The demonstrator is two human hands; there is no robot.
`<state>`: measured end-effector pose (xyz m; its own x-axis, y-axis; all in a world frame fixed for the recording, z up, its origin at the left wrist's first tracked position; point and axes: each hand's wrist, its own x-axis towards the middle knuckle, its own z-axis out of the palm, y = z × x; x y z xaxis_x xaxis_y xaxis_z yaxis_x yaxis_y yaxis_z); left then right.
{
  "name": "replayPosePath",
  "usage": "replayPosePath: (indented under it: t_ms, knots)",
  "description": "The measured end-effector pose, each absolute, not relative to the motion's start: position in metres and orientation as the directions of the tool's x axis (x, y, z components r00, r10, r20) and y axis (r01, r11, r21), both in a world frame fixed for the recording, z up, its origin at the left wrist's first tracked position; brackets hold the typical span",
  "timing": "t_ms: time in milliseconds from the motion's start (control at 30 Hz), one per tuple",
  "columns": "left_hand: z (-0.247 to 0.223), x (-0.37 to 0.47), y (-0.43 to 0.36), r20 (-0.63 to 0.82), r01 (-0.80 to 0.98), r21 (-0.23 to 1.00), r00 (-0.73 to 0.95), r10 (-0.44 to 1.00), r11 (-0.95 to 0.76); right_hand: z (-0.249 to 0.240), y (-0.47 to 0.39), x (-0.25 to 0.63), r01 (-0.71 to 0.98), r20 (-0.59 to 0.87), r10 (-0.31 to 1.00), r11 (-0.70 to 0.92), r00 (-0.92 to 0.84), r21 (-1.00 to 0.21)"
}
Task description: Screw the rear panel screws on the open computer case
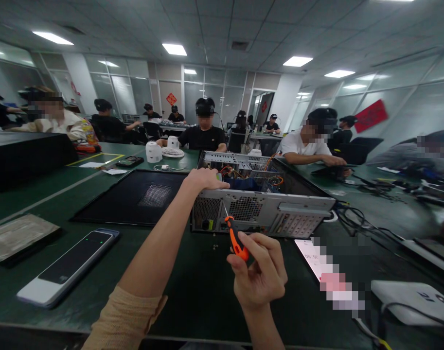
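An open computer case (265, 204) lies on its side on the green table, its metal back panel facing me and coloured wires showing inside. My right hand (261, 267) grips an orange and black screwdriver (237, 239) between thumb and fingers. The tool's thin shaft points up at the back panel, near the fan grille; whether the tip touches a screw I cannot tell. My left hand (207, 179) rests on the case's near left top edge, fingers stretched out over it. Left of the case lies a black side panel (134, 199) with a mesh patch.
Nearer me on the left are a white and black device (68, 267) and a flat box (21, 238). On the right lie a lit phone (311, 257), a white device (411, 301) and black cables (353, 218). Several people sit around the tables.
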<state>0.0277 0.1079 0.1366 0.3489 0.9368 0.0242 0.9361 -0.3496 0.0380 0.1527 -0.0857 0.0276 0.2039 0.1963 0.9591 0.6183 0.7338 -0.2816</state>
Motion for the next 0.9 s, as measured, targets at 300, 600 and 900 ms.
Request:
replayPosePath:
  t_ms: [300, 600, 900]
  knots:
    - [0.138, 0.028, 0.107, 0.017, 0.936, 0.037, 0.350, 0.937, -0.350, 0.017, -0.092, 0.142, 0.568, 0.964, 0.183, 0.780, 0.192, -0.262]
    - [0.138, 0.027, 0.108, -0.004, 0.941, 0.018, 0.339, 0.941, -0.339, 0.010, -0.097, 0.139, 0.605, 0.981, 0.168, 0.773, 0.093, -0.190]
    - [0.136, 0.027, 0.110, 0.010, 0.941, 0.036, 0.336, 0.942, -0.336, 0.015, -0.099, 0.146, 0.535, 0.953, 0.248, 0.788, 0.177, -0.304]
